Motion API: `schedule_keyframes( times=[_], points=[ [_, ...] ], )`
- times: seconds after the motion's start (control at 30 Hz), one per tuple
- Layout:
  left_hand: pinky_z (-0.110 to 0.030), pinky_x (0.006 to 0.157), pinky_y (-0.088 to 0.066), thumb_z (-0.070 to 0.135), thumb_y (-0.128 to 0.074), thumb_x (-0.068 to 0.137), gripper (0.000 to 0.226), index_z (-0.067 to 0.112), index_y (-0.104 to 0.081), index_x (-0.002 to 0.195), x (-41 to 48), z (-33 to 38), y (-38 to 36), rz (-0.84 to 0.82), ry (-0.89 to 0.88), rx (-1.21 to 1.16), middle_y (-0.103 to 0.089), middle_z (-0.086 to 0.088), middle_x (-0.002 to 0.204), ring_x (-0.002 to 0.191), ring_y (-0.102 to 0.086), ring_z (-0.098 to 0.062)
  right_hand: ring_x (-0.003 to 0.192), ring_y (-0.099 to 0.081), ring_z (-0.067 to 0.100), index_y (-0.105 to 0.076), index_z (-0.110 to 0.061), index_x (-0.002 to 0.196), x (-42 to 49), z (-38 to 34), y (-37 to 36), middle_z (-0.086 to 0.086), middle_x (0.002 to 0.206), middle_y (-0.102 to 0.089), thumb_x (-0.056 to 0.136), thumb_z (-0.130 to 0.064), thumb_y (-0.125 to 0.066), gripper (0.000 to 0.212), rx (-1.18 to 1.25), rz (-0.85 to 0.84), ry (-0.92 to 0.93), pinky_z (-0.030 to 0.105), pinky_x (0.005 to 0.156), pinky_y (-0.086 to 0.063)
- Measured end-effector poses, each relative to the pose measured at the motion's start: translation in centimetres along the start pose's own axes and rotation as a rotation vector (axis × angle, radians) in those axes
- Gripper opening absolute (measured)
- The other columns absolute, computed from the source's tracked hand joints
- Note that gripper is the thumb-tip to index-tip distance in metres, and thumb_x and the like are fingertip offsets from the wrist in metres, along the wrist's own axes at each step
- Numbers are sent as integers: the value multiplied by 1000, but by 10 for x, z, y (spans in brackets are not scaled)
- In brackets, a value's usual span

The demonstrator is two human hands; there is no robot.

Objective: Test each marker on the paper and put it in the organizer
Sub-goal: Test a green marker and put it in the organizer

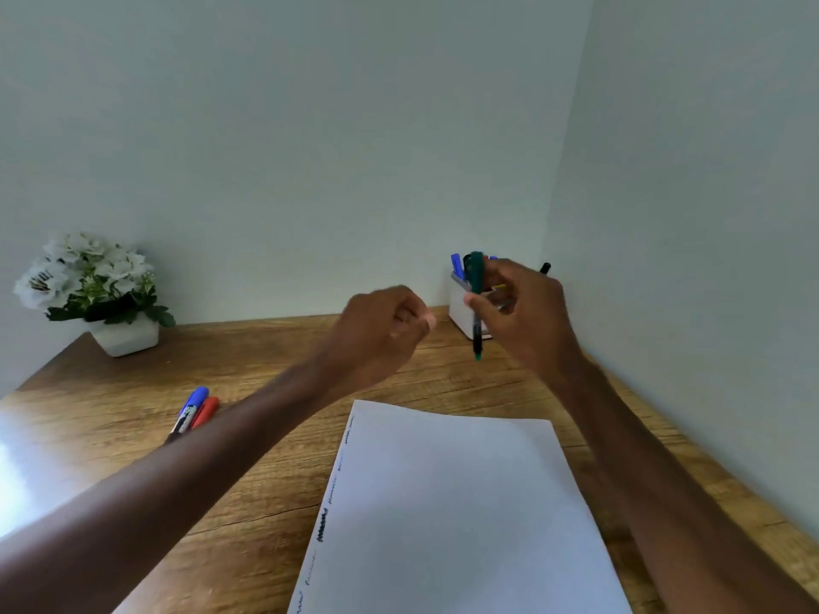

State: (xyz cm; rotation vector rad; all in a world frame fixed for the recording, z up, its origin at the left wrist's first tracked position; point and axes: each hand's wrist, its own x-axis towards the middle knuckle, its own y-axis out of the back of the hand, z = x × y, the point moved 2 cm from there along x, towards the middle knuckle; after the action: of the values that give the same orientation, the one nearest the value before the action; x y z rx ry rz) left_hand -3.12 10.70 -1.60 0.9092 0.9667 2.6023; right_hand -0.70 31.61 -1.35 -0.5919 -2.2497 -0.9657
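My right hand (525, 310) holds a green marker (477, 303) upright in the air, just in front of the white organizer (458, 310) at the back right of the desk. Several markers stand in the organizer, among them a blue one (457, 264) and a black one (544, 268). My left hand (383, 330) hangs beside it with its fingers curled and nothing visible in them. A white sheet of paper (461, 507) lies in front of me with short scribbled test lines down its left edge. A blue marker (190, 409) and a red marker (204, 412) lie on the desk at the left.
A white pot of white flowers (95, 290) stands at the back left of the wooden desk (274, 347). Walls close the desk at the back and along the right side. Bright glare falls on the desk's left edge.
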Motion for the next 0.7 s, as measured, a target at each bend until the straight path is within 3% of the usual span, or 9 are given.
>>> schedule_keyframes(
  times=[0.13, 0.27, 0.37, 0.5, 0.6, 0.7],
  points=[
    [-27, 88, -49, 34, -65, 96, 36, 21, -62, 129, 22, -4, -44, -404, 3, 325, -63, 7, 125, 115, -59, -13, 87, -72, 11, -46, -23, 147, 6, 28, 25, 4, 110, -73, 88, -10, -79, 69, 1, 190, -58, 15, 74, -57],
    [-29, 83, -44, 43, -55, 101, 42, 16, -61, 134, 35, 0, -70, -638, -40, 581, -66, -2, 120, 105, -58, -18, 80, -72, 10, -51, -19, 141, 10, 41, 38, 12, 114, -73, 92, -8, -74, 55, 24, 326, -73, 2, 62, -51],
    [-30, 85, -46, 45, -53, 102, 44, 18, -62, 136, 45, 1, -74, -709, -51, 644, -67, -2, 121, 106, -59, -18, 90, -75, 17, -55, -16, 134, 17, 46, 43, 12, 109, -75, 97, -8, -69, 41, 5, 405, -31, 4, 69, -54],
    [-35, 94, -52, 47, -54, 102, 47, 16, -64, 134, 50, -3, -73, -717, -80, 612, -69, -2, 121, 108, -61, -18, 94, -75, 15, -58, -18, 126, 38, 48, 48, 6, 107, -73, 98, -8, -66, 31, 39, 493, 30, 37, 75, -65],
    [-36, 98, -51, 48, -54, 101, 49, 15, -63, 136, 51, -5, -72, -725, -89, 604, -68, -2, 127, 114, -60, -19, 94, -75, 16, -60, -17, 125, 58, 47, 49, 8, 107, -74, 98, -7, -66, 29, 12, 488, 75, 36, 79, -64],
    [-30, 89, -47, 47, -54, 102, 48, 16, -63, 137, 50, -6, -72, -712, -102, 586, -69, -2, 124, 107, -59, -15, 94, -74, 18, -62, -13, 125, 72, 55, 46, 12, 104, -74, 97, -3, -66, 30, -60, 442, 72, 30, 80, -62]
  ],
)
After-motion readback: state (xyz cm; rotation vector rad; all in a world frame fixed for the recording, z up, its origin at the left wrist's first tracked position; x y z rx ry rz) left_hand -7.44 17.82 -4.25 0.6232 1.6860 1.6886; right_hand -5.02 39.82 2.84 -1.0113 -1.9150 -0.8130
